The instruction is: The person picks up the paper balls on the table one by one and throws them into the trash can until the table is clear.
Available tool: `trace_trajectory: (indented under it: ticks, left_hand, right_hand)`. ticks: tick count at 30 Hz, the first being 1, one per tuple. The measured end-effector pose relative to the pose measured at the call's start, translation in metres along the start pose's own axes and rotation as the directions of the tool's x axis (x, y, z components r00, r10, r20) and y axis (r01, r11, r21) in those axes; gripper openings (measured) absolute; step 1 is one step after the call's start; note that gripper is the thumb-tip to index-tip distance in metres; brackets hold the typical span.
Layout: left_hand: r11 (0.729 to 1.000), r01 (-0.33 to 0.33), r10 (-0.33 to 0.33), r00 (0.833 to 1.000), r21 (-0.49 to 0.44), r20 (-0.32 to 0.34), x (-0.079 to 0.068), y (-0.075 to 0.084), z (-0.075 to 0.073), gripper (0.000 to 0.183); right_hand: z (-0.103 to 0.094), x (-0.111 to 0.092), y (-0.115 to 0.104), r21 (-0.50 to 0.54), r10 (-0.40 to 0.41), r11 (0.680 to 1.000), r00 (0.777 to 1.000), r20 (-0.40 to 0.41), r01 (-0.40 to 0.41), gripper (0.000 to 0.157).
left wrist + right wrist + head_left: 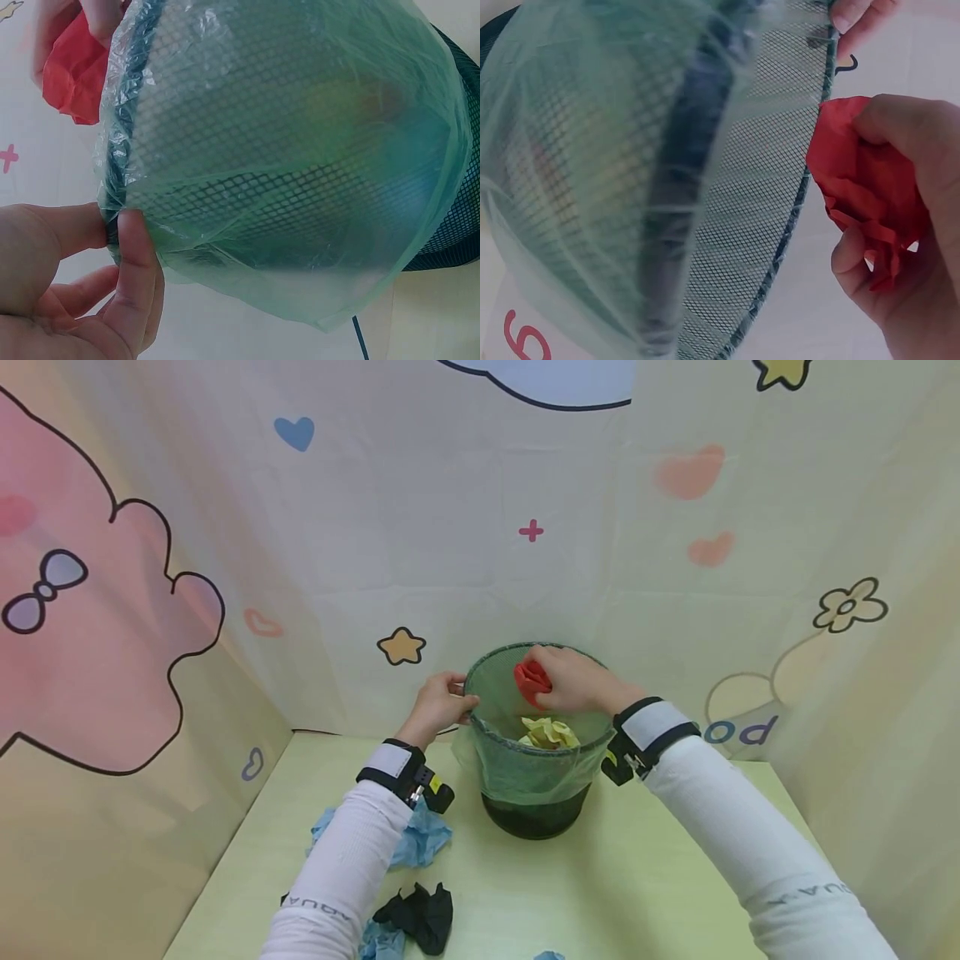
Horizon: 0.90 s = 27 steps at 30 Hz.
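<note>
We see the fingers of the right hand curled round a crumpled red paper, thumb pressed against one side and the fingertips bent in on the other, with only a narrow space between them, filled by the paper. This hand hangs over the mouth of the bin, its wrist coming in across the bin's right side. The left hand pinches the rim at the bin's left side, thumb and finger closed on the edge and its liner, the other fingers bent just outside.

The red paper is bright and matte, bunched into a loose ball with sharp creases and a ragged, twisted end. We find it above the bin's opening, inside the circle of the rim as the head view shows it. The bin stands upright, dark mesh under a thin, see-through green liner that folds over the rim and sags outside, leaving the base bare. A wrinkled yellow paper lies inside the bin.

Both forearms, in white sleeves, reach forward and inward to the bin. Left of it and nearer us, blue paper lies partly behind the left forearm; nearer still is a black paper.
</note>
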<state>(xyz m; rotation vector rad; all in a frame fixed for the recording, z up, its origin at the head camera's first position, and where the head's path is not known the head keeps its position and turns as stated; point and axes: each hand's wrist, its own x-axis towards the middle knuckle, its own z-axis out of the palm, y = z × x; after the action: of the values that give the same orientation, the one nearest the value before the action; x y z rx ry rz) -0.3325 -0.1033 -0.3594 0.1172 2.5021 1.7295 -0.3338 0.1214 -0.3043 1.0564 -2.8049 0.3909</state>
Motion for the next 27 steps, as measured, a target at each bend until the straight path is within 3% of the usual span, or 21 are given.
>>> trace_trajectory:
  ticks: [11,19,27]
  left_hand:
    - [1.000,0.006,-0.006,1.000,0.005,-0.003,-0.001,0.002,-0.001,0.051]
    - [1.000,0.010,-0.010,1.000,0.009,-0.005,0.000,0.002,0.000,0.051]
    - [1.000,0.013,-0.013,1.000,0.006,-0.004,0.000,0.001,0.000,0.051]
  right_hand:
    - [-0.005,0.012,-0.002,0.030,0.047,0.998,0.998,0.031,-0.048,0.036]
    - [-0.001,0.014,-0.007,-0.037,0.072,0.997,0.993,0.090,-0.069,0.041]
    - [0.002,0.014,-0.007,-0.055,0.075,0.996,0.993,0.091,-0.071,0.048]
